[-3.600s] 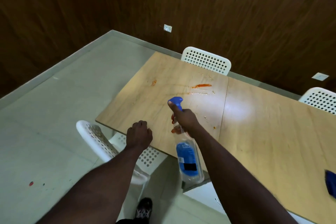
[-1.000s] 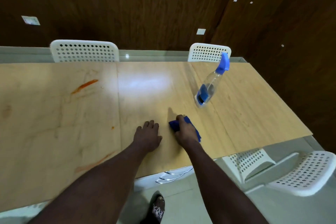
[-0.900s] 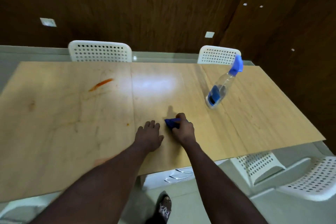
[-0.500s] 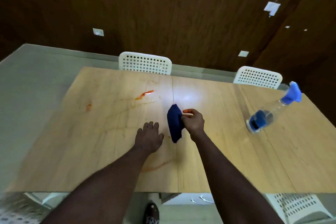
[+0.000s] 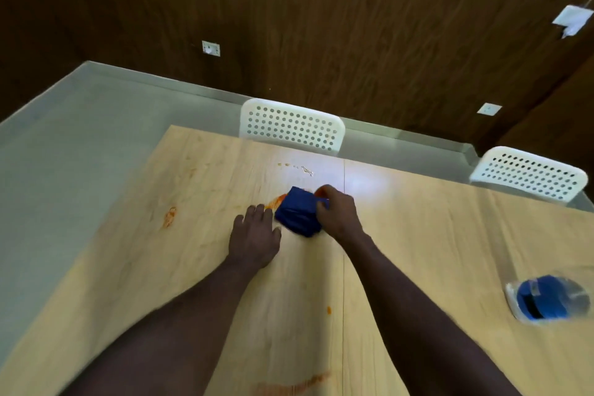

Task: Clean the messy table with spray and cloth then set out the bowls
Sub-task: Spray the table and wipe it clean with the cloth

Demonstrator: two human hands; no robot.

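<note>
My right hand point(image 5: 337, 214) grips a bunched blue cloth point(image 5: 297, 214) and presses it onto the light wooden table point(image 5: 434, 235), right over an orange-red smear point(image 5: 277, 201). Flat on the tabletop just left of the cloth rests my left hand point(image 5: 255, 239), fingers spread and holding nothing. At the right edge of the view stands the clear spray bottle point(image 5: 546, 299) with its blue label; its top is cut off. More orange stains lie at the left point(image 5: 169, 216) and along the near edge point(image 5: 292, 387). No bowls are in view.
Two white perforated chairs stand at the table's far side, one at the middle point(image 5: 292, 127) and one at the right point(image 5: 528, 175). A dark wood-panelled wall point(image 5: 321, 26) rises behind them. Grey floor point(image 5: 80, 138) lies beyond the table's left end.
My right hand has carried the blue cloth leftward from mid-air down onto the orange smear. The view has swung left, so the spray bottle now sits at the right edge.
</note>
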